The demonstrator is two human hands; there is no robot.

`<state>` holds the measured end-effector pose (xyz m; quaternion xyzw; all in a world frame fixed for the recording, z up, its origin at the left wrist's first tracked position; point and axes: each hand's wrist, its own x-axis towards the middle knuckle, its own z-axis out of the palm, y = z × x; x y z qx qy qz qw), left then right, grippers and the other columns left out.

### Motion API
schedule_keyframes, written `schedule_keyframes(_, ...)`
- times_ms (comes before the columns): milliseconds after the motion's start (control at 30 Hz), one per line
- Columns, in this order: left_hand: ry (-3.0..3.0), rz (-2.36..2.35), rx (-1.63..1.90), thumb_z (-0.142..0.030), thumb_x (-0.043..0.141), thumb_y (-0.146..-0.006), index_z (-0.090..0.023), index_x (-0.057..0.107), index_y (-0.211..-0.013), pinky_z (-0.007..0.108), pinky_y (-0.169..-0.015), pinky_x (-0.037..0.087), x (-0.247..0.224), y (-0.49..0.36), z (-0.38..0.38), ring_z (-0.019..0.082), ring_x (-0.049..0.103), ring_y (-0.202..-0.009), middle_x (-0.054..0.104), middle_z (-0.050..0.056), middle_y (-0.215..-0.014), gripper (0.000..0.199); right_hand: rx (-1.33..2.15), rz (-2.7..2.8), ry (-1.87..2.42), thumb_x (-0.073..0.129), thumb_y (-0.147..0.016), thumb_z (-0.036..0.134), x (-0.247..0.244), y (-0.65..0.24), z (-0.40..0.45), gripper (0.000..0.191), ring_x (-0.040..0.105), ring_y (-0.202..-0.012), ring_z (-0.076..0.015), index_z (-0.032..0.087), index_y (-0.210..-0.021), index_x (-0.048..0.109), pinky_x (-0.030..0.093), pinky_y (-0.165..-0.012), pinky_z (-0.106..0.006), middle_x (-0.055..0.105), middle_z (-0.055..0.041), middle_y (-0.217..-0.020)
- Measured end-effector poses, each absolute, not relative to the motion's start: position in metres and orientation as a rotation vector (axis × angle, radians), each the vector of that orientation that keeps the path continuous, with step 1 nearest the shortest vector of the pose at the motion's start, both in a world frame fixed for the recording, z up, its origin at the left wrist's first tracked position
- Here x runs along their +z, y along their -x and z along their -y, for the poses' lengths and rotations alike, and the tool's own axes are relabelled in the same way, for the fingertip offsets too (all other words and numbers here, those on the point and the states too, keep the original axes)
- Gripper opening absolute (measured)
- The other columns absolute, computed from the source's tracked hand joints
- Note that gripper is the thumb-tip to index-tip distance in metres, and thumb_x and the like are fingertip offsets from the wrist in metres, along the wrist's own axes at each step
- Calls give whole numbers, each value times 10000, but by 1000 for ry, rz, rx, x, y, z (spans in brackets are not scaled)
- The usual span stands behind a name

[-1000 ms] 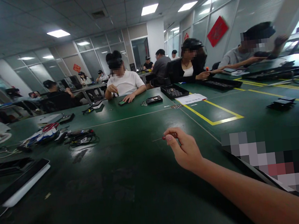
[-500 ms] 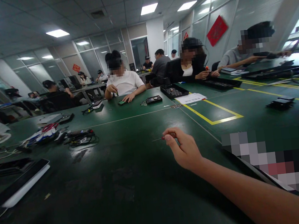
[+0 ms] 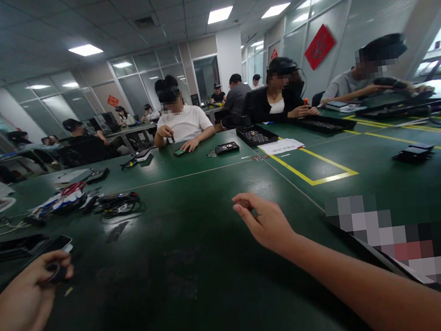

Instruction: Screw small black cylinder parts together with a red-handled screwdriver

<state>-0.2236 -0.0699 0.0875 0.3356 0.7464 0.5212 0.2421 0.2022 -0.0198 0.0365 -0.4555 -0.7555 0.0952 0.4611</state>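
Note:
My left hand (image 3: 36, 293) is raised at the left with its fingers curled around a small dark object (image 3: 56, 272), which I cannot make out. Behind that hand lies a black and white device (image 3: 60, 243), partly covered by it. Over the middle of the green table (image 3: 146, 280), my right hand (image 3: 264, 219) is pinched on a small reddish-brown thing (image 3: 244, 204), mostly hidden by the fingers. A tangle of black cables (image 3: 119, 203) lies between the hands, farther back.
Cables and small parts (image 3: 65, 199) are heaped at the left. Across the table, people work beside black trays (image 3: 256, 135) and an open metal-topped device (image 3: 226, 148). A pixelated flat item (image 3: 396, 241) lies right of my forearm. Yellow tape marks the tabletop.
My left hand has come in from the left edge with the dark object. The thin shaft that stuck out from my right hand no longer shows; that hand has turned slightly.

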Motion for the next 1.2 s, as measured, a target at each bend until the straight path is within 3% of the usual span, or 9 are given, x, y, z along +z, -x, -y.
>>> schedule_keyframes(100,-1012,-1738,1436,-103,451,-642,-188,602,-799,209,-641,437,83,197,46,114,518,-667,588,-50,-680,234,228,1874,1109,512,-976,293,34,-202,19,205,656,-806,-195,208,-1127,623,510,-740,-339,702,-51,-904)
schedule_keyframes(267,-1392,-1484,1187,-177,496,-607,-152,625,-833,273,-645,428,80,127,10,158,523,-660,580,6,-736,261,222,1860,1133,485,-964,214,31,-204,15,254,651,-880,-212,197,-1196,587,518,-805,-379,693,-73,-966)
schedule_keyframes(400,-1583,-1354,1111,-206,473,-626,-157,619,-780,285,-636,383,72,71,-11,170,505,-634,554,13,-667,217,243,1857,1158,498,-972,240,32,-205,14,237,666,-839,-203,202,-1180,605,517,-778,-361,713,-61,-946)
schedule_keyframes(600,-1705,-1222,1178,-198,426,-681,-172,614,-740,298,-669,385,42,13,-32,185,514,-676,549,21,-667,199,192,1902,1184,605,-944,346,37,-204,17,167,641,-772,-188,208,-1007,674,485,-706,-319,704,-38,-847)
schedule_keyframes(700,-1861,-1158,1130,-190,401,-729,-177,609,-764,325,-732,410,20,-1,-34,206,536,-776,576,41,-762,212,200,1905,1187,635,-926,386,38,-203,19,188,613,-718,-175,202,-928,672,458,-657,-301,671,-23,-779)
schedule_keyframes(800,-2137,-1142,990,-115,467,-684,-188,602,-874,363,-835,424,3,-6,-30,222,537,-899,594,41,-897,244,254,1883,1211,639,-918,416,37,-201,21,219,576,-625,-154,203,-869,648,418,-581,-280,618,7,-689)
schedule_keyframes(900,-2227,-1183,913,-32,487,-669,-196,573,-950,361,-845,448,-5,-7,-24,215,550,-921,596,40,-953,336,303,1849,1238,642,-910,419,36,-200,22,213,558,-561,-145,207,-888,632,395,-536,-274,600,25,-643)
schedule_keyframes(1000,-2151,-1236,1008,-31,507,-751,-194,574,-1016,342,-843,478,-3,-6,-22,199,586,-919,621,44,-987,319,326,1807,1207,584,-943,363,36,-200,23,156,607,-625,-158,212,-950,623,437,-579,-280,649,4,-723)
schedule_keyframes(1200,-2105,-1237,1201,-134,662,-823,-215,665,-1117,429,-1069,438,0,-1,-30,238,600,-1149,666,56,-1186,305,347,1667,1117,482,-997,330,29,-202,22,170,682,-797,-182,214,-1060,589,502,-743,-316,697,-30,-867)
